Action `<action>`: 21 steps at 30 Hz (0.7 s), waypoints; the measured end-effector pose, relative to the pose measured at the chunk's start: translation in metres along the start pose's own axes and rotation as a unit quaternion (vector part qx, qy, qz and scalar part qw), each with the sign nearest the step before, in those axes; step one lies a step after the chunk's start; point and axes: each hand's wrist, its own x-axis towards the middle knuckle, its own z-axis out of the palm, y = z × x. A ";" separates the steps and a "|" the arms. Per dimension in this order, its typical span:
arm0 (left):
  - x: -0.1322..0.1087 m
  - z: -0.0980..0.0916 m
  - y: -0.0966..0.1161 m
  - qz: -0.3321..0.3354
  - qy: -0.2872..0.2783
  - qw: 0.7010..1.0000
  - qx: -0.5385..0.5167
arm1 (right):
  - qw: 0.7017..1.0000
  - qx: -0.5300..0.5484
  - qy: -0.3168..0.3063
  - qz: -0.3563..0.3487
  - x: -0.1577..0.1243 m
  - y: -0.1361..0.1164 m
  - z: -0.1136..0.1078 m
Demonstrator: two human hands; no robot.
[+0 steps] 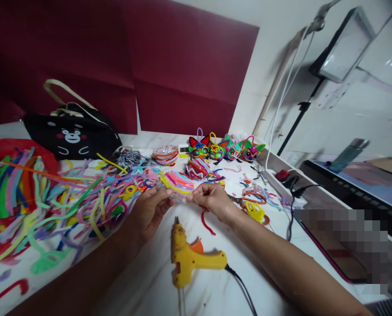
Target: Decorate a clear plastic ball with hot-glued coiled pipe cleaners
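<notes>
Between my hands is a clear plastic dome (178, 181) banded with yellow, pink, orange and purple pipe cleaners. My left hand (152, 208) grips its left edge between thumb and fingers. On the right edge, my right hand (212, 198) pinches the rim with thumb and forefinger. Just below lies a yellow glue gun (185, 259) on its side, nozzle pointing away from me, with a clear glue stick in its rear. A short red pipe cleaner (208, 224) rests under my right hand. Behind the dome sit a striped ball (198, 168) and a striped bowl-shaped shell (165, 154).
Loose pipe cleaners (84, 202) cover the left of the table. Several eared, colourful ornaments (216, 150) stand at the back. Scissors (237, 199) lie beyond my right wrist. A black bag (72, 134) is at the back left, a phone (337, 250) at the right.
</notes>
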 end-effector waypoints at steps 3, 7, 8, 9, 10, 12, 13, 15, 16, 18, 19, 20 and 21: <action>-0.002 0.001 0.002 -0.014 0.006 1.000 0.006 | 1.000 0.005 -0.005 -0.004 0.000 0.000 0.000; -0.003 0.003 0.004 -0.014 0.019 1.000 0.015 | 1.000 0.005 -0.004 -0.009 0.001 0.000 -0.001; -0.003 0.003 0.004 -0.012 0.024 1.000 0.016 | 1.000 0.003 -0.004 -0.012 0.001 0.000 -0.001; -0.003 0.004 0.004 -0.011 0.027 0.999 0.016 | 1.000 0.000 -0.004 -0.015 0.001 0.001 -0.002; -0.003 0.004 0.004 -0.013 0.027 0.999 0.016 | 1.000 -0.003 -0.004 -0.019 0.002 0.001 -0.002; -0.002 0.004 0.005 -0.017 0.022 1.000 0.011 | 1.000 -0.004 -0.002 -0.025 0.002 0.001 -0.003; -0.002 0.004 0.005 -0.019 0.019 1.000 0.007 | 1.000 -0.002 0.001 -0.026 0.003 0.002 -0.003; -0.001 0.003 0.006 -0.023 0.017 1.000 -0.005 | 1.000 0.004 0.009 -0.029 0.004 0.004 -0.004; -0.001 0.003 0.006 -0.026 0.015 0.999 -0.011 | 0.999 0.007 0.014 -0.031 0.004 0.005 -0.004; -0.001 0.004 0.008 -0.035 0.014 0.999 -0.022 | 0.999 0.012 0.024 -0.039 0.005 0.007 -0.005; -0.002 0.004 0.008 -0.039 0.015 0.999 -0.028 | 0.998 0.013 0.029 -0.044 0.006 0.008 -0.006; -0.002 0.005 0.009 -0.044 0.016 0.998 -0.033 | 0.998 0.013 0.033 -0.051 0.006 0.009 -0.006; -0.002 0.005 0.009 -0.049 0.018 0.998 -0.037 | 0.998 0.012 0.035 -0.057 0.007 0.010 -0.007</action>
